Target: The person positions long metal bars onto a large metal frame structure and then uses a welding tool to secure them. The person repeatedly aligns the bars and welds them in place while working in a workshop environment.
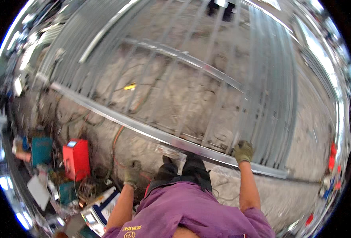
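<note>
My right hand, in a grey-green work glove, is closed at the near end of a long grey metal bar, just beyond the front rail. The bar is one of several thin metal bars set side by side in a large flat frame on the ground. My left hand, gloved too, hangs to the left of my legs, over the floor near an orange hose. Nothing shows in it, and its fingers look loosely apart, though somewhat blurred.
A shiny crosspiece runs across the middle bars. A small yellow object lies between bars. To my left stand a red machine, a teal box and tangled cables. A person's dark-clothed legs show at the far side.
</note>
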Demonstrator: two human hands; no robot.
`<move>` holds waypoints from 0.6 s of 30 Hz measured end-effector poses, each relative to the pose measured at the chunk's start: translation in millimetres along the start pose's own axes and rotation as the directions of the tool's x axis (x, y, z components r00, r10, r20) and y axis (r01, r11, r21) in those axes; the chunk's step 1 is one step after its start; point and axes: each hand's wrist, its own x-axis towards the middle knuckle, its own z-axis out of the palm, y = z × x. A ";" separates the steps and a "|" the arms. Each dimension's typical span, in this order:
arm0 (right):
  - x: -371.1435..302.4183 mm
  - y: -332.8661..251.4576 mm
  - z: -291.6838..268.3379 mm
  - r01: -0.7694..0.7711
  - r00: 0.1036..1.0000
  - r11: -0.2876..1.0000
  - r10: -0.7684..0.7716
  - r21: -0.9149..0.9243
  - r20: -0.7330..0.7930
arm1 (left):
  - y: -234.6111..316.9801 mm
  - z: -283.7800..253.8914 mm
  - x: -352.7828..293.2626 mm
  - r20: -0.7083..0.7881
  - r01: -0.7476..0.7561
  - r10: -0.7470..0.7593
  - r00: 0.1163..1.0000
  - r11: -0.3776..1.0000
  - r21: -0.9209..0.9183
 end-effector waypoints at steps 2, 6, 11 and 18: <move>1.1 -2.4 1.5 -0.034 0.999 0.999 0.034 0.013 -0.005 | -0.6 -0.4 -2.5 0.026 0.004 -0.007 1.000 0.993 0.119; 4.7 -11.4 6.4 -0.117 0.992 0.987 0.112 -0.111 -0.050 | -27.7 17.3 4.8 0.064 0.019 -0.018 0.998 1.000 -0.006; 12.4 -12.6 -1.9 -0.149 0.989 0.987 0.149 -0.068 -0.007 | -34.5 25.0 20.2 0.103 0.033 -0.040 0.994 0.997 0.068; 27.9 4.5 13.5 0.056 0.984 0.995 -0.041 0.084 -0.176 | 40.8 -15.9 7.2 -0.129 0.012 -0.008 0.992 0.999 0.031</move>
